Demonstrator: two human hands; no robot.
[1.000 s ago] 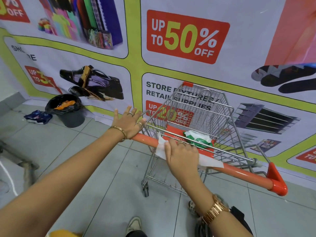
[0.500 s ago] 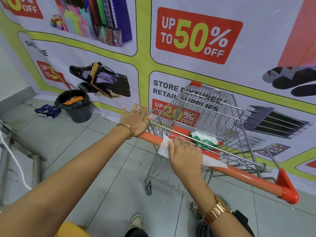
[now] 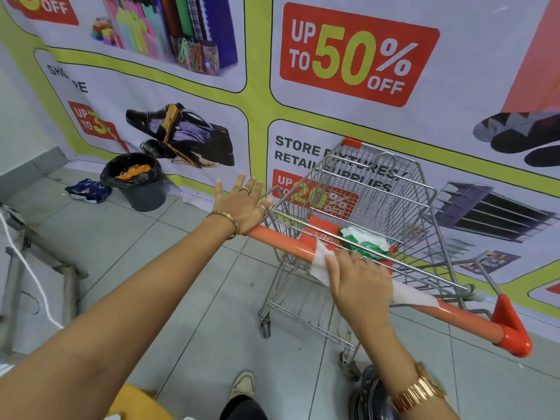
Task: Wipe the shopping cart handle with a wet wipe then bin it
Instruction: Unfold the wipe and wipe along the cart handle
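Sliding along the bar, the right hand (image 3: 359, 278) is now sitting nearer the middle of the orange cart handle (image 3: 281, 242) than it was a second ago, and the white wet wipe (image 3: 322, 263) is travelling with it. That hand is lying palm-down with its fingers curved over the top of the bar, pressing the wipe against it rather than pinching it; whether the thumb is hooking underneath is hidden, so a full wrap probably cannot be claimed. The wipe is draping over the handle, one edge showing left of the fingers and a longer flap trailing out to the right of the wrist. The left hand (image 3: 242, 206) is resting flat and open, fingers spread, on the handle's left end, steadying the cart and grasping nothing. The handle's long axis is running from that left end down to the red corner cap (image 3: 512, 325) at the right, so the unwiped stretch beyond the trailing flap is lying to the right of the working hand, along the same line the stroke follows. For binning, the black-lined bin (image 3: 136, 181) is standing on the floor by the wall, well apart from the cart and off to the left, on the free left hand's side. A green wipe packet (image 3: 365, 242) is lying in the cart's child seat, just beyond the right hand.
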